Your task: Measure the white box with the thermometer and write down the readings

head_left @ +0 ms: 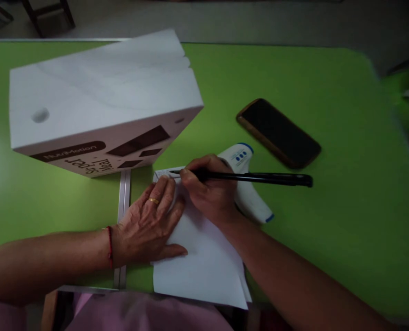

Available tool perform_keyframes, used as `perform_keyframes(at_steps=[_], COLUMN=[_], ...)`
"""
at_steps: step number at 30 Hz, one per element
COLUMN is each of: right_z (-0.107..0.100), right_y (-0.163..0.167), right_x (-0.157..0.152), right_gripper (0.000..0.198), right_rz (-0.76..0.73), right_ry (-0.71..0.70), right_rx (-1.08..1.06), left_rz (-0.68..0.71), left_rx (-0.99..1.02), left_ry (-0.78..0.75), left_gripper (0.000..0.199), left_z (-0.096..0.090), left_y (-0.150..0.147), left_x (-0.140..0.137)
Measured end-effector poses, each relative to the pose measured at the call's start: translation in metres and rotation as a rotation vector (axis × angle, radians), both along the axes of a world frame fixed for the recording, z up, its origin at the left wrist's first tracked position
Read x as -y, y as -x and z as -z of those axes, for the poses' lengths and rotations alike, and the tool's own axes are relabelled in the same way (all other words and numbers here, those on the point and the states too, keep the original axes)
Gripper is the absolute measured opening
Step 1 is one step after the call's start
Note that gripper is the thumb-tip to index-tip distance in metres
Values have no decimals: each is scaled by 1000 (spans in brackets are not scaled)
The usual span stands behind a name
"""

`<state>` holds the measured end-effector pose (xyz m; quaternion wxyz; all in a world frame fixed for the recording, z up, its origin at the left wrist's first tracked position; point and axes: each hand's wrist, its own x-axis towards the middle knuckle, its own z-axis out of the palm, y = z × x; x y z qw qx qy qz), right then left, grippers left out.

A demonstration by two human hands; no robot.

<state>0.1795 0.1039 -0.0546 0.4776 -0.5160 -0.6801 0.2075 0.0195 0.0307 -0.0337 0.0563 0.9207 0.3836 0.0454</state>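
Note:
White paper point(200, 271) lies at the table's near edge, with another sheet's corner showing under it at the right. My left hand point(152, 218) rests flat on its left side, fingers spread, a ring on one finger and a red cord at the wrist. In my right hand point(213, 188) is a black pen point(273, 178), gripped near its tip, which points left and meets the paper's top edge. Small marks show by the tip, too fine to read. Just beyond the right hand lies a white infrared thermometer point(252, 197) with blue buttons, partly hidden by that hand.
A large white NutriMotion box point(104, 96) stands on the green table point(345, 220) at the upper left. A dark phone in a brown case point(280, 133) lies to the right, beyond the thermometer. A metal seam point(123, 197) crosses the table, and chair legs point(48, 11) show behind it.

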Motion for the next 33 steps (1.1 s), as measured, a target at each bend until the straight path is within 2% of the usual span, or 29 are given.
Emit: perform_keyframes(at_steps=[6,12,21,33], right_z=[2,1,0,0], right_y=[-2,0,-1,-3], right_x=[-1,0,-1,-1], right_gripper=[14,13,14,13], right_rz=[21,4,-10,-10], right_ry=[45,13,35,65], right_rx=[43,35,60,65], left_rz=[-1,-5,-2,-8], left_rx=[-10,-1,-4,-1], left_ry=[24,-29,17,-24], left_gripper=[99,99,98,99], left_z=[-1,0,-3,-1], left_y=[1,-1,0,-1], left_x=[1,1,0,0])
